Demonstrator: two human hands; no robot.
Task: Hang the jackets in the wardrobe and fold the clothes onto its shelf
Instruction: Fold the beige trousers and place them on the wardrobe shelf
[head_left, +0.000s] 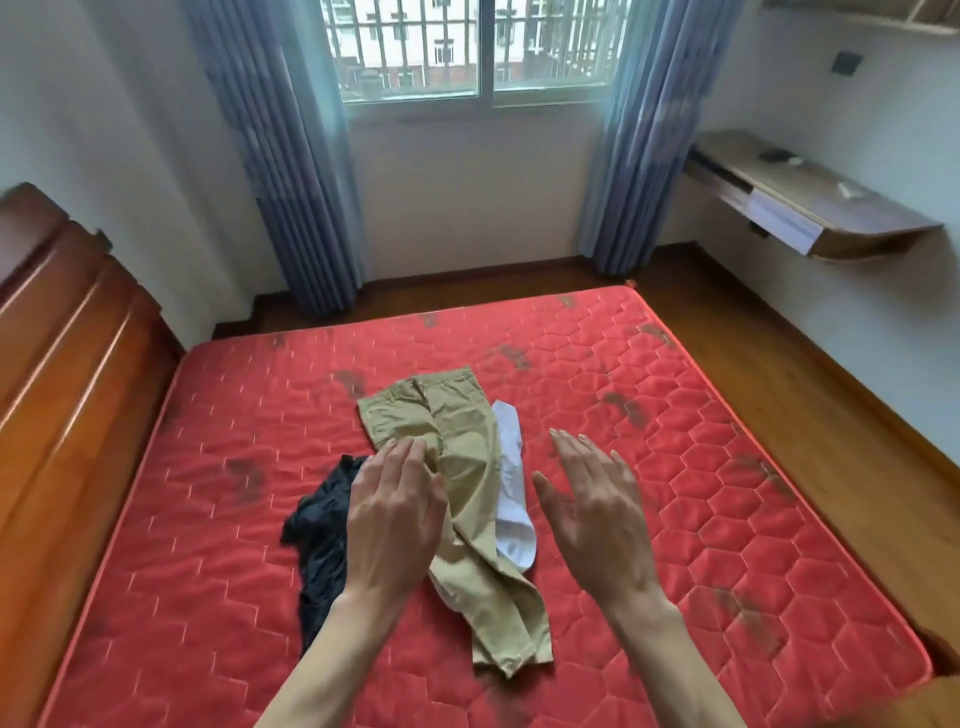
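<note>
Plainly the folding is barely begun: nearest, both forearms reach over the red quilted mattress (675, 467), the left hand (397, 519) spread flat, fingers straight, over the khaki cotton trousers (467, 467), whether touching I cannot tell. The right hand (597, 509) hovers open beside them, holding nothing. The trousers lie lengthwise, doubled leg on leg, over a white garment (511, 514), with a crumpled dark garment (322, 545) just left. No wardrobe, shelf or jackets show; all three pieces remain to be folded.
</note>
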